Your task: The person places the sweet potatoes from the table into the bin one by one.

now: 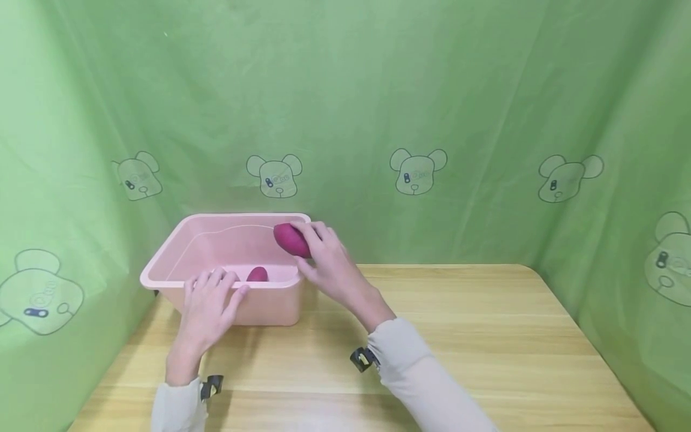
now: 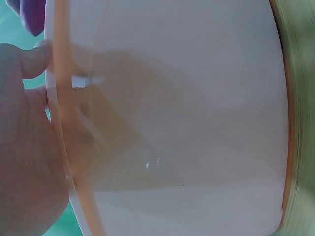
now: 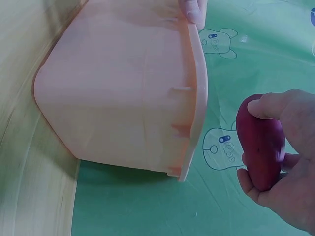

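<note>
A pink plastic bin [image 1: 270, 306] stands at the left of the table. My left hand [image 1: 209, 306] holds its near rim, fingers hooked over into the bin and the thumb along the edge. Above the bin's right end, my right hand [image 1: 332, 258] grips a purple-red sweet potato [image 1: 290, 240] between thumb and fingers. The right wrist view shows this sweet potato [image 3: 261, 142] held lengthwise, away from the rim. Inside the bin lies a second sweet potato [image 1: 257, 275], its lower part hidden by the near wall.
The wooden table [image 1: 459, 336] extends to the right of the bin. Green cloth [image 1: 345, 108] printed with bear heads hangs behind and along both sides. The bin's back rim [image 1: 243, 215] is close to the rear cloth.
</note>
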`<state>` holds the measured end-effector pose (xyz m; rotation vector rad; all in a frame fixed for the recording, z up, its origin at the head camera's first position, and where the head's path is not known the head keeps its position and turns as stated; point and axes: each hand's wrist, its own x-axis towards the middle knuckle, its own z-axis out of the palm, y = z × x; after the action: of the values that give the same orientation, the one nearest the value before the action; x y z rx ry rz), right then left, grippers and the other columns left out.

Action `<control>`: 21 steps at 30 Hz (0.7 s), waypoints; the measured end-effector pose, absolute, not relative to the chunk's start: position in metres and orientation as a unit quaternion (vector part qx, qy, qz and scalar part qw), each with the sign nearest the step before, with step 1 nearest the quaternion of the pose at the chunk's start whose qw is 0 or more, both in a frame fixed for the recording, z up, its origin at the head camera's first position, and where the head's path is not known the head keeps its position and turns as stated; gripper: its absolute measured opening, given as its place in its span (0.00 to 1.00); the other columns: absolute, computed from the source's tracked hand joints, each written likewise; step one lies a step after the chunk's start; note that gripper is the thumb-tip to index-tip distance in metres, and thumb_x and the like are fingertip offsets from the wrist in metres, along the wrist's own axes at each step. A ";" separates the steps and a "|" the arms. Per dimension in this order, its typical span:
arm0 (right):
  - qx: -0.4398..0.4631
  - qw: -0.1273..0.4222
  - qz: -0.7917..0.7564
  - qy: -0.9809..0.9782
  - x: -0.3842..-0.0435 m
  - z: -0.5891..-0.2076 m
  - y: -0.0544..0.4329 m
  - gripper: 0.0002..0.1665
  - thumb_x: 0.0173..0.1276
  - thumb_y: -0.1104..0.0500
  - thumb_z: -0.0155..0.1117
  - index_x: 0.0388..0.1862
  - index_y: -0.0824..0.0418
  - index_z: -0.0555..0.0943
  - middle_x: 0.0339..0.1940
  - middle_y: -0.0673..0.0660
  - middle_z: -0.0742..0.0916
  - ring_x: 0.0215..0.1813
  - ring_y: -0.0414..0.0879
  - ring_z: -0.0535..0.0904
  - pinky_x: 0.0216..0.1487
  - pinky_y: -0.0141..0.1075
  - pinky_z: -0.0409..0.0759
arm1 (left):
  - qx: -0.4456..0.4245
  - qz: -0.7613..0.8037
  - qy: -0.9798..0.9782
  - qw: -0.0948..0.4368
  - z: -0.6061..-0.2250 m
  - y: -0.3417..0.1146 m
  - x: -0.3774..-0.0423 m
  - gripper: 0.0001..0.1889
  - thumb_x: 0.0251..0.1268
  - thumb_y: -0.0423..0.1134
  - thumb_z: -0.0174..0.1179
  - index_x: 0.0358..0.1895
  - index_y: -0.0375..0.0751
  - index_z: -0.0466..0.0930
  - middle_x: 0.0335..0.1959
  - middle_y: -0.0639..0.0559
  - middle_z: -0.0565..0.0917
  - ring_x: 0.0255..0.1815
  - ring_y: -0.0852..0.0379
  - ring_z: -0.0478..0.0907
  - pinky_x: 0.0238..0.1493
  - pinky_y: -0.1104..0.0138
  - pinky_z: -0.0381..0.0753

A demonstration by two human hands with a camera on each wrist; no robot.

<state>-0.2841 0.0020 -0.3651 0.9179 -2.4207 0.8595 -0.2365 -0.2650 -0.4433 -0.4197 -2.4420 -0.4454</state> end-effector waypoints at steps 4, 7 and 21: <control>0.336 0.209 0.310 -0.865 -0.286 -0.366 -0.002 0.39 0.69 0.60 0.72 0.77 0.52 0.67 0.64 0.58 0.78 0.61 0.52 0.77 0.60 0.45 0.80 | -0.159 -0.166 -0.924 0.306 -0.442 -0.264 -0.237 0.13 0.77 0.50 0.54 0.41 0.43 0.77 0.39 0.47 0.76 0.47 0.42 0.71 0.59 0.40 0.59; 0.339 0.210 0.313 -0.862 -0.287 -0.366 -0.005 0.37 0.70 0.58 0.72 0.75 0.52 0.69 0.64 0.58 0.78 0.61 0.52 0.77 0.59 0.46 0.80 | -0.158 -0.166 -0.925 0.304 -0.441 -0.263 -0.237 0.13 0.78 0.50 0.53 0.41 0.43 0.77 0.39 0.47 0.76 0.47 0.42 0.71 0.58 0.40 0.59; 0.356 0.204 0.311 -0.857 -0.290 -0.373 -0.025 0.35 0.71 0.61 0.69 0.75 0.55 0.69 0.64 0.59 0.78 0.62 0.52 0.78 0.61 0.42 0.79 | -0.160 -0.159 -0.922 0.315 -0.445 -0.264 -0.237 0.13 0.76 0.50 0.55 0.42 0.42 0.78 0.41 0.45 0.79 0.47 0.41 0.72 0.58 0.39 0.60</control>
<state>-0.2897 -0.0250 -0.3730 0.9944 -2.3904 0.8688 -0.2368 -0.2642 -0.4449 -0.4214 -2.4301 -0.4186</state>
